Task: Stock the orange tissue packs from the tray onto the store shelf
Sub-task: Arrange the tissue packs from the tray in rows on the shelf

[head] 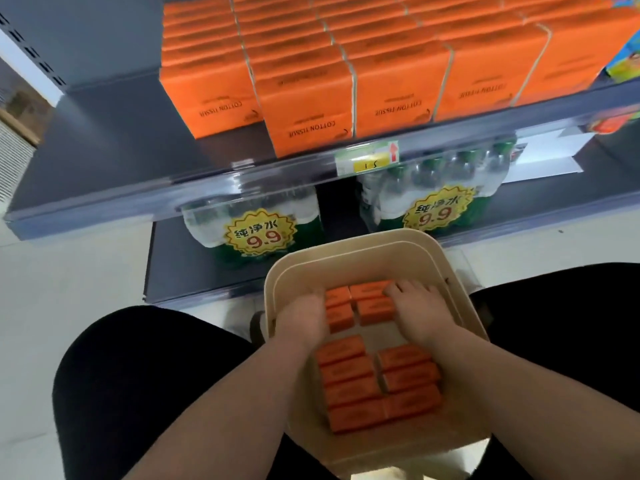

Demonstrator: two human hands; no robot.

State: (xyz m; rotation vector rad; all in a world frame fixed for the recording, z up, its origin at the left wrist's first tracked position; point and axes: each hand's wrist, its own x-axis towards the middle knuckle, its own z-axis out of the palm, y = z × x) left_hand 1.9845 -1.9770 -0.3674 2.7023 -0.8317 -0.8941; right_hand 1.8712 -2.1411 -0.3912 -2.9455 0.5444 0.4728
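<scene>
Two bare hands reach into a beige tray from the viewer's side. The left hand [301, 317] sits against the left edge of a small cluster of orange tissue packs [367, 303] at the far end of the tray; its fingertips are hidden, so its grip cannot be told. The right hand [420, 306] lies on the cluster's right side, fingers stretched flat across the top of the packs, not curled around them. A second group of orange packs [377, 386] lies nearer the viewer, between the forearms. The tray [346, 244] rests between two knees in black trousers [138, 375]. Beyond it, a store shelf [173, 181] carries rows of large orange tissue bundles [304, 109] and a price label [369, 157] on its front edge. Below are shrink-wrapped water bottles [256, 230] with yellow 9.9 stickers.
</scene>
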